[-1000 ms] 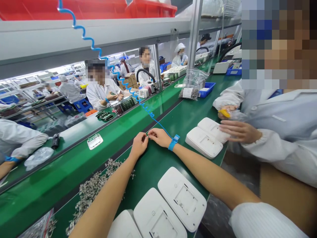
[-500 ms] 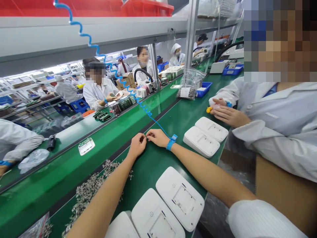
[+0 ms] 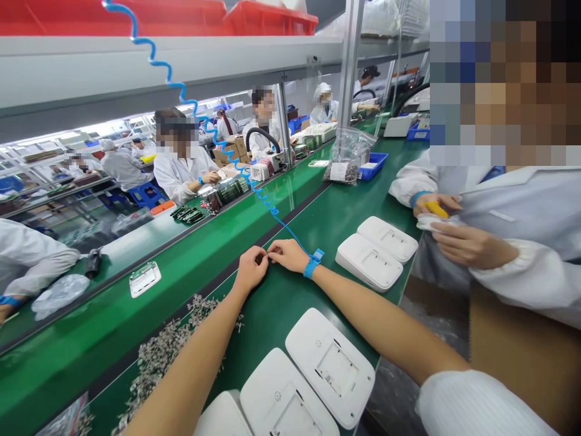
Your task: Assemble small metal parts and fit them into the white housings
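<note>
My left hand (image 3: 251, 270) and my right hand (image 3: 287, 254) meet fingertip to fingertip over the green mat (image 3: 281, 303), pinching one tiny part between them; the part is too small to name. A blue wrist strap (image 3: 312, 264) sits on my right wrist, its coiled blue cord (image 3: 213, 130) rising to the upper left. A heap of small metal parts (image 3: 167, 351) lies left of my left forearm. Three white plastic housings (image 3: 329, 365) lie near me, open side up.
Two more white housings (image 3: 376, 251) lie to the right, beside a co-worker in white whose hands (image 3: 458, 233) hold a yellow item. A white part (image 3: 144, 279) rides the green conveyor (image 3: 136, 303). A bag of parts (image 3: 350, 154) and blue tray (image 3: 373, 163) stand farther back. Other workers sit across.
My hands stay pinched together, barely shifting. The white part on the conveyor has travelled left. The co-worker's hands have drawn back from the housings toward their body.
</note>
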A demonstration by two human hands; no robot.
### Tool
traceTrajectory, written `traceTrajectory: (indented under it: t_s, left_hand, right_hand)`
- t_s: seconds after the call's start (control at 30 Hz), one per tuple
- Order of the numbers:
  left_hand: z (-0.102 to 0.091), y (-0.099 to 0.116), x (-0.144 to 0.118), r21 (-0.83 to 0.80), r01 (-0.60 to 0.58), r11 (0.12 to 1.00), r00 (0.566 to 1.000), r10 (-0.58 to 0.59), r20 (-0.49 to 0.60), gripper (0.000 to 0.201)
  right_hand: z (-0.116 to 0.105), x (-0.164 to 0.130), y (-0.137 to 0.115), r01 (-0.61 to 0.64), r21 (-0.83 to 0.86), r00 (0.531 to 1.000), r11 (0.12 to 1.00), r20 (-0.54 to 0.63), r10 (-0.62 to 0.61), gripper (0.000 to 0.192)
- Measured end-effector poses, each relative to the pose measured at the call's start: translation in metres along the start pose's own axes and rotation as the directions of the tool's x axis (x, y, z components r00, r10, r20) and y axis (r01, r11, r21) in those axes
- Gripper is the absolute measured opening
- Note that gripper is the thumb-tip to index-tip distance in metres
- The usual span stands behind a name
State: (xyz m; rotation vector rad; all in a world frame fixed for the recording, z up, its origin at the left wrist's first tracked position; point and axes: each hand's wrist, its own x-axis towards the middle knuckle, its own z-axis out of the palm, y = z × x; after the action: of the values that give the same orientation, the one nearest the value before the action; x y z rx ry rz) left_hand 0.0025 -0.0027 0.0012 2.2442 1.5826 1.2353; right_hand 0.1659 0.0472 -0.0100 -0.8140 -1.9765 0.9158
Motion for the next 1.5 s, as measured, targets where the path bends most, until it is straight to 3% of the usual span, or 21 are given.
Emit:
traceTrajectory:
  t_s: [0.37, 0.53, 0.7, 0.83, 1.0, 1.23, 1.5]
  left_hand:
    - [-0.001, -0.001, 0.001, -0.019, 0.009, 1.000, 1.000, -0.009, -0.010, 0.009]
    - [-0.001, 0.000, 0.002, -0.053, 0.075, 0.996, 0.997, -0.077, -0.024, 0.010]
    - [-0.002, 0.000, 0.004, -0.087, 0.099, 0.991, 0.995, -0.098, 0.007, 0.015]
    - [-0.001, -0.001, 0.005, -0.117, 0.140, 0.983, 0.990, -0.136, 0.038, 0.020]
    - [-0.001, 0.000, 0.006, -0.142, 0.200, 0.970, 0.979, -0.192, 0.066, 0.022]
    - [-0.003, 0.001, 0.006, -0.097, 0.210, 0.973, 0.975, -0.201, 0.093, 0.023]
    - [-0.005, 0.001, 0.007, -0.105, 0.201, 0.974, 0.973, -0.186, 0.139, 0.023]
  right_hand:
    - [-0.005, 0.001, -0.003, 0.019, -0.044, 0.999, 0.999, -0.041, -0.021, 0.014]
    - [-0.005, 0.002, 0.001, 0.087, -0.043, 0.994, 0.995, -0.056, -0.089, 0.020]
    - [-0.008, 0.003, 0.001, 0.178, -0.189, 0.978, 0.966, -0.074, -0.195, 0.014]
    - [-0.013, 0.001, -0.004, 0.255, -0.261, 0.960, 0.931, -0.044, -0.275, 0.015]
    - [-0.015, -0.002, -0.005, 0.273, -0.316, 0.960, 0.908, 0.037, -0.276, 0.013]
    - [-0.013, -0.002, -0.002, 0.271, -0.320, 0.963, 0.908, 0.085, -0.257, 0.013]
    - [-0.006, 0.000, 0.003, 0.268, -0.202, 0.963, 0.942, 0.033, -0.266, 0.010]
